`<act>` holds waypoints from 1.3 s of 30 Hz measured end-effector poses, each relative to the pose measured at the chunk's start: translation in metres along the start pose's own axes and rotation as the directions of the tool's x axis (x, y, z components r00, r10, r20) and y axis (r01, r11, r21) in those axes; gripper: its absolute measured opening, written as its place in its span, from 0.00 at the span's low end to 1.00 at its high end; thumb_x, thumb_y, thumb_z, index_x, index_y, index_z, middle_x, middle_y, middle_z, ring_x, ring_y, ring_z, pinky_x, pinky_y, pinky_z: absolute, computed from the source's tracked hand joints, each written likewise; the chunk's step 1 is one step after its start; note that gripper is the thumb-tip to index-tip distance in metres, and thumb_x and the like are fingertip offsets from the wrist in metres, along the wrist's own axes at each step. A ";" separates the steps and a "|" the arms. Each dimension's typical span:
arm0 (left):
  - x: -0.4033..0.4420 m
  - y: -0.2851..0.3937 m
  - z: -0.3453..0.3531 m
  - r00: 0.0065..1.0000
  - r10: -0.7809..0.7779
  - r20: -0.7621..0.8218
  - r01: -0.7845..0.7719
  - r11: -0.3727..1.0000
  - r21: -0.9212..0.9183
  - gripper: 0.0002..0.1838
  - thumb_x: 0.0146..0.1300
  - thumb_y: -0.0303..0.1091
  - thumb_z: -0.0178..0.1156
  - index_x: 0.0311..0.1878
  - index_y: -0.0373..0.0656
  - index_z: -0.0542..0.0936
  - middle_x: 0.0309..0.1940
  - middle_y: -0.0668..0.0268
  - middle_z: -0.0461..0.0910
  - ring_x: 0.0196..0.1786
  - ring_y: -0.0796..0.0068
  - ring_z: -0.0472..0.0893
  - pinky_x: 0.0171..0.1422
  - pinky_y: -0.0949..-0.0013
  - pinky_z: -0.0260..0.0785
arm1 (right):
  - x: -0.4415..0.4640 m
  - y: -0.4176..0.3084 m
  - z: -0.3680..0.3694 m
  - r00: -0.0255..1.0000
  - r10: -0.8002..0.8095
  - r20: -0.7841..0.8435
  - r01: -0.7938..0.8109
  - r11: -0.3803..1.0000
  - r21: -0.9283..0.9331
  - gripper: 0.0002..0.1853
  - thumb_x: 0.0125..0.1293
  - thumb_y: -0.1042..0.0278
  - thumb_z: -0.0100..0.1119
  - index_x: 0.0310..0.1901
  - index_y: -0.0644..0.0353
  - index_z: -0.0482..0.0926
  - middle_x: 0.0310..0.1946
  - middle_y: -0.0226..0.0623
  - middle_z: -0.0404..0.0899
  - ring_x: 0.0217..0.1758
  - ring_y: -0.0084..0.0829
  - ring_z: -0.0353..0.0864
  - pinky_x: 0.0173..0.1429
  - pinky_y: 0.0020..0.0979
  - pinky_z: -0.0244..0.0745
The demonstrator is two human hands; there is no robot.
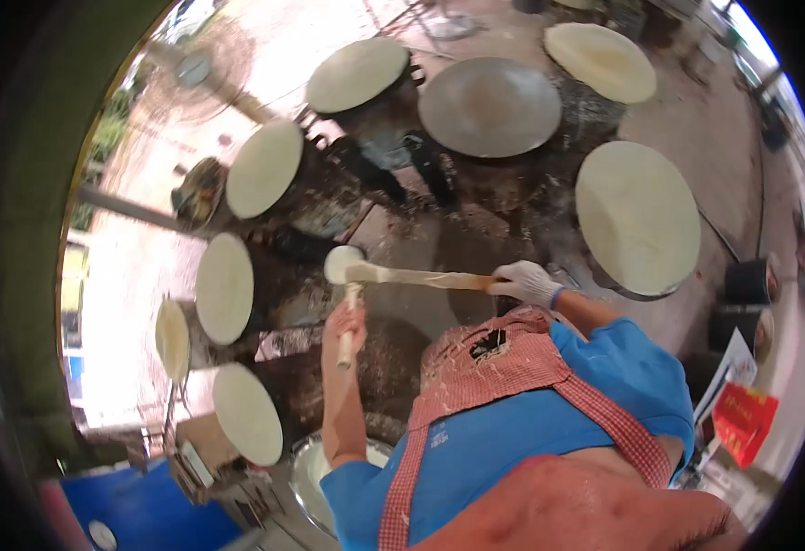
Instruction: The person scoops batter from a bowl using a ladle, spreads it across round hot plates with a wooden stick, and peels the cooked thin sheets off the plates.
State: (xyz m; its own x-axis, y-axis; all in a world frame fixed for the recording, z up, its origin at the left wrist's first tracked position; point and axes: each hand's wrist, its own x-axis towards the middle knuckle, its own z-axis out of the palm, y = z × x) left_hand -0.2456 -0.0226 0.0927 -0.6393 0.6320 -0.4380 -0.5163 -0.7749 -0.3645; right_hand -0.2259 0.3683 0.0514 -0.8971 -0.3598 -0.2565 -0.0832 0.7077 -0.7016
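My left hand (346, 321), bare, is closed around the short batter-coated handle (345, 351) of a round, cream-coloured ladle (341, 264). In my right hand (524, 283), which wears a white glove, is the end of a long wooden paddle (425, 277). The paddle lies roughly level, smeared with pale batter, and its far end meets the ladle near its neck. Both tools are in front of my checked apron (503, 360). A bare grey round griddle (489, 106) is farther forward.
Round griddles with pale sheets stand around me, among them one at the right (638, 219) and one at the left (225, 288). A metal basin (307, 491) is by my left elbow. Dark cylinders (748, 282) and a red packet (744, 422) are at the right.
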 end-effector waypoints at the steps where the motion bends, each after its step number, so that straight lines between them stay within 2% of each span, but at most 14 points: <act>1: 0.038 -0.014 0.004 0.999 -0.038 0.001 0.038 0.999 -0.036 0.19 0.69 0.37 0.37 0.43 0.24 0.63 0.14 0.71 0.59 0.12 0.82 0.59 0.13 0.78 0.55 | -0.032 0.016 -0.018 0.992 0.087 -0.086 -0.084 0.996 0.038 0.21 0.54 0.46 0.53 0.37 0.56 0.79 0.28 0.45 0.78 0.33 0.44 0.78 0.37 0.39 0.71; 8: 0.249 -0.076 0.107 0.981 -0.192 -0.009 0.136 0.661 0.738 0.15 0.68 0.38 0.43 0.50 0.37 0.66 0.16 0.74 0.57 0.11 0.86 0.55 0.13 0.81 0.51 | -0.111 0.103 -0.080 0.621 0.478 -0.622 -0.574 0.817 0.055 0.19 0.55 0.52 0.54 0.41 0.57 0.79 0.31 0.48 0.78 0.36 0.44 0.79 0.40 0.37 0.71; 10: 0.311 -0.067 0.137 0.852 -0.510 -0.117 0.507 0.750 0.424 0.16 0.66 0.38 0.46 0.55 0.47 0.64 0.16 0.75 0.55 0.12 0.87 0.54 0.13 0.81 0.50 | -0.094 0.099 -0.104 0.459 0.580 -0.674 -0.628 0.748 0.216 0.18 0.55 0.54 0.55 0.42 0.58 0.79 0.33 0.48 0.79 0.37 0.43 0.79 0.41 0.34 0.71; 12: 0.354 -0.091 0.173 0.993 -0.092 -0.069 0.087 0.207 0.975 0.18 0.64 0.37 0.50 0.57 0.56 0.62 0.15 0.75 0.54 0.11 0.85 0.54 0.12 0.78 0.49 | -0.068 0.076 -0.133 0.367 0.561 -0.742 -0.464 0.802 0.377 0.19 0.57 0.55 0.54 0.46 0.58 0.77 0.37 0.49 0.78 0.40 0.43 0.79 0.44 0.33 0.71; 17: 0.467 -0.111 0.180 0.990 0.136 0.047 -0.032 -0.118 0.993 0.21 0.60 0.31 0.49 0.57 0.55 0.61 0.15 0.69 0.59 0.10 0.76 0.59 0.13 0.71 0.55 | 0.032 0.072 -0.152 0.485 0.235 -0.842 -0.323 0.943 0.077 0.21 0.57 0.52 0.53 0.50 0.52 0.74 0.37 0.49 0.78 0.41 0.47 0.77 0.45 0.39 0.71; 19: 0.532 -0.065 0.147 0.987 0.146 0.063 -0.031 -0.208 0.978 0.26 0.59 0.29 0.49 0.61 0.56 0.59 0.15 0.66 0.63 0.11 0.71 0.64 0.15 0.66 0.60 | 0.070 0.075 -0.148 0.534 0.489 -0.690 -0.696 0.718 -0.030 0.18 0.56 0.55 0.54 0.47 0.50 0.77 0.36 0.46 0.79 0.39 0.45 0.78 0.45 0.39 0.71; 21: 0.593 -0.025 0.122 0.909 0.196 0.368 -0.099 -0.757 0.646 0.35 0.55 0.27 0.48 0.67 0.59 0.52 0.20 0.56 0.72 0.20 0.56 0.75 0.28 0.56 0.69 | 0.078 0.097 -0.137 0.490 0.488 -0.722 -0.665 0.745 0.053 0.17 0.56 0.56 0.54 0.47 0.48 0.77 0.33 0.47 0.78 0.37 0.45 0.78 0.42 0.40 0.71; 24: 0.528 -0.029 0.157 0.813 0.175 0.555 -0.038 -0.936 0.351 0.36 0.54 0.26 0.46 0.67 0.58 0.51 0.28 0.50 0.77 0.33 0.50 0.78 0.41 0.54 0.69 | 0.072 0.094 -0.140 0.439 0.439 -0.784 -0.398 0.877 0.268 0.18 0.55 0.62 0.57 0.49 0.48 0.77 0.17 0.41 0.74 0.21 0.38 0.75 0.25 0.36 0.69; 27: 0.510 -0.031 0.174 0.813 0.083 0.577 -0.011 -0.987 0.158 0.37 0.53 0.26 0.46 0.68 0.58 0.50 0.36 0.48 0.77 0.37 0.50 0.78 0.41 0.56 0.69 | 0.118 0.043 -0.149 0.332 0.809 -0.485 0.379 0.357 0.854 0.17 0.55 0.66 0.60 0.47 0.58 0.78 0.14 0.21 0.64 0.13 0.16 0.59 0.15 0.21 0.55; 30: 0.502 -0.049 0.203 0.825 0.100 0.557 -0.139 -0.918 0.371 0.38 0.53 0.25 0.47 0.68 0.57 0.49 0.49 0.47 0.73 0.42 0.49 0.77 0.44 0.56 0.69 | 0.164 0.121 -0.126 0.390 0.224 -0.893 -0.515 0.857 -0.010 0.14 0.58 0.58 0.54 0.44 0.53 0.79 0.24 0.44 0.79 0.23 0.40 0.78 0.28 0.39 0.71; 32: 0.492 -0.042 0.228 0.713 0.045 0.700 -0.340 -0.851 0.401 0.37 0.53 0.25 0.47 0.68 0.55 0.50 0.54 0.47 0.68 0.49 0.52 0.74 0.50 0.60 0.66 | 0.152 0.090 -0.151 0.347 0.590 -0.729 -0.736 0.653 0.178 0.14 0.58 0.55 0.51 0.41 0.51 0.79 0.33 0.48 0.78 0.36 0.45 0.79 0.40 0.43 0.72; 34: 0.479 -0.026 0.243 0.584 -0.008 0.811 -0.543 -0.747 0.384 0.37 0.53 0.25 0.48 0.69 0.53 0.50 0.60 0.47 0.63 0.57 0.55 0.71 0.56 0.65 0.63 | 0.157 0.142 -0.126 0.241 0.491 -0.837 -0.330 0.853 0.405 0.14 0.57 0.58 0.54 0.40 0.57 0.80 0.31 0.47 0.80 0.34 0.41 0.80 0.37 0.38 0.73; 36: 0.448 0.000 0.235 0.665 -0.058 0.744 -0.589 -0.654 0.475 0.37 0.52 0.23 0.49 0.68 0.49 0.52 0.65 0.50 0.56 0.63 0.63 0.65 0.60 0.69 0.58 | 0.194 0.102 -0.131 0.450 0.819 -0.355 0.177 0.308 0.935 0.16 0.54 0.58 0.56 0.40 0.60 0.79 0.32 0.47 0.80 0.33 0.41 0.80 0.36 0.36 0.72; 39: 0.428 0.055 0.169 0.850 0.009 0.527 -0.364 -0.714 0.598 0.37 0.52 0.22 0.50 0.68 0.49 0.54 0.60 0.57 0.65 0.40 0.70 0.74 0.41 0.70 0.67 | 0.230 0.093 -0.151 0.430 0.588 -0.685 -0.285 0.808 0.515 0.16 0.54 0.61 0.55 0.40 0.63 0.79 0.33 0.40 0.81 0.33 0.36 0.80 0.38 0.32 0.72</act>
State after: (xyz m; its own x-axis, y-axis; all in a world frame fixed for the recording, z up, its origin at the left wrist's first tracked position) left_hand -0.6437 0.2045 0.0238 -0.8486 0.5259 0.0578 0.2601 0.3194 0.9112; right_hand -0.5050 0.4430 0.0274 -0.7318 0.6782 -0.0674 0.4116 0.3610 -0.8368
